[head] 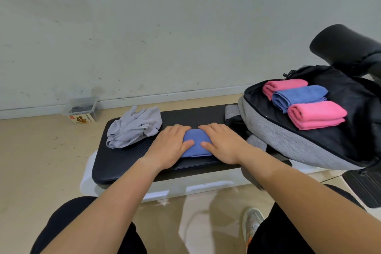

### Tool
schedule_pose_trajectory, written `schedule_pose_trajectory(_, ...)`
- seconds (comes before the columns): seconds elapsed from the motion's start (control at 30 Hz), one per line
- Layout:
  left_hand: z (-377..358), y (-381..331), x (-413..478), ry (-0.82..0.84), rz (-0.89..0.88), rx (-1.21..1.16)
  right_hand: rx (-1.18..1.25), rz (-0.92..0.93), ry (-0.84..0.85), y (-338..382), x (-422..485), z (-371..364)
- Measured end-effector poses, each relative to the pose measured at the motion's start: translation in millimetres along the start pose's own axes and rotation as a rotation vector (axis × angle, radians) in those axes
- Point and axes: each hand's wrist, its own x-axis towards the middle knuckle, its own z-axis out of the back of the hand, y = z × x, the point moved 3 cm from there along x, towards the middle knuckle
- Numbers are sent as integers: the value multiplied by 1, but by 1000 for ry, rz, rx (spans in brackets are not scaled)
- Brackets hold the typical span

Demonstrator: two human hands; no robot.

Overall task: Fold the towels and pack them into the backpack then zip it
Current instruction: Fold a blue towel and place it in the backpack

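Blue towel (197, 142), folded, lies mid-frame under my hands. My left hand (169, 146) and right hand (222, 144) press it flat, fingers straight, grasping nothing.

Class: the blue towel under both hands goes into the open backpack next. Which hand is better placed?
Probably the right hand: it presses the blue towel on the side nearest the backpack, which lies open to its right. The left hand is farther away.
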Motion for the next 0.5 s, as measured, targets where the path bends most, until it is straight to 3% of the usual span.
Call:
schedule_pose_trajectory(0.17,38,-34,-8,-51,-1,-86,110,-45,39,-3,-23,47)
schedule_pose_trajectory(0.33,82,-119,18,-226,-36,-410,531,-207,-313,-66,-87,124)
schedule_pose_trajectory(0.5,73,-230,75,-230,-72,-669,600,-431,-506,-165,-143,155)
